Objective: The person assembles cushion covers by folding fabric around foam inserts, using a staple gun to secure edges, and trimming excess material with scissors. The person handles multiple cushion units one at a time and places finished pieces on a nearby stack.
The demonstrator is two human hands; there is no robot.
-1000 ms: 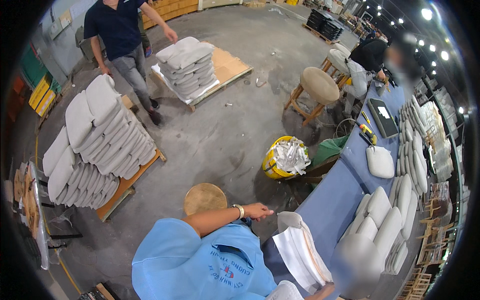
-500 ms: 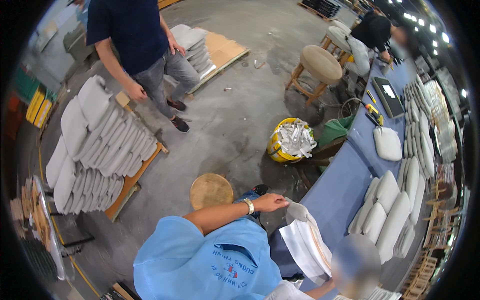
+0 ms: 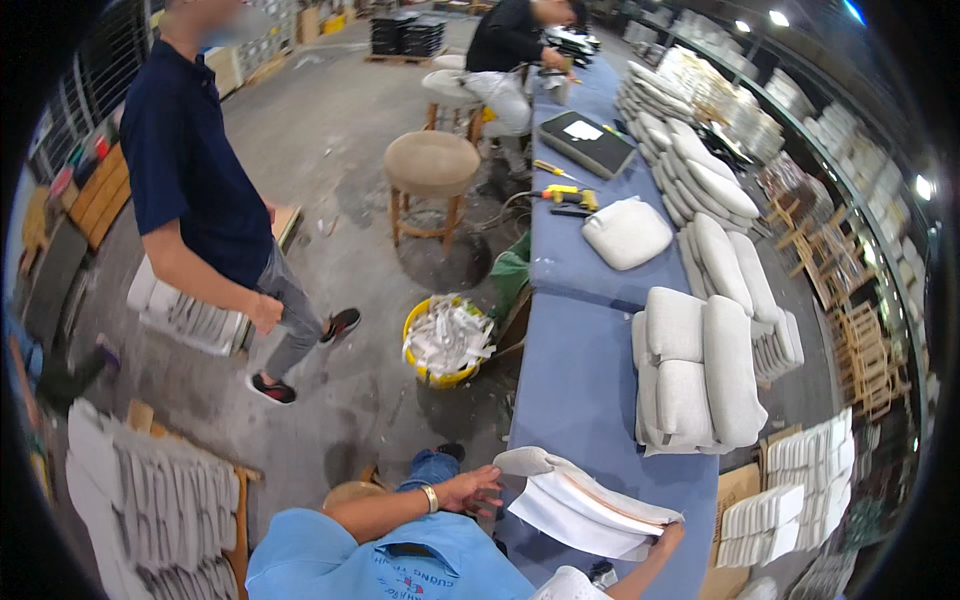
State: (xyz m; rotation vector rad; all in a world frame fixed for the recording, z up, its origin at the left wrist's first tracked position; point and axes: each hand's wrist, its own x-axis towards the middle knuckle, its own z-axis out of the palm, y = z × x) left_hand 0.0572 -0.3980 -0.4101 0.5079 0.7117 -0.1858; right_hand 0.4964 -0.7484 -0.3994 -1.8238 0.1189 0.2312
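A curved, light-grey upholstered cushion (image 3: 590, 488) lies at the near end of the blue-covered table. White fabric hangs loose along its near side, and a thin brown strip runs along its length. My left hand (image 3: 470, 492), with a watch at the wrist, is at the cushion's left end. Its fingers are spread and look just at the edge, not wrapped round it. At the other end my right hand (image 3: 668, 540) is closed on the cushion's right tip; its fingers are partly hidden. A small dark object (image 3: 603, 573) sits by my right forearm.
Grey cushions (image 3: 690, 370) are stacked along the table (image 3: 570, 360), with a single pad (image 3: 627, 234) and a yellow tool (image 3: 570, 197) farther off. A yellow bucket of scraps (image 3: 448, 340) and a stool (image 3: 432, 165) stand left. One person stands left; another works at the far end.
The view has swung right, showing more of the table. My left hand has gone from pinching the cushion's end to spread fingers. The standing person's legs have shifted.
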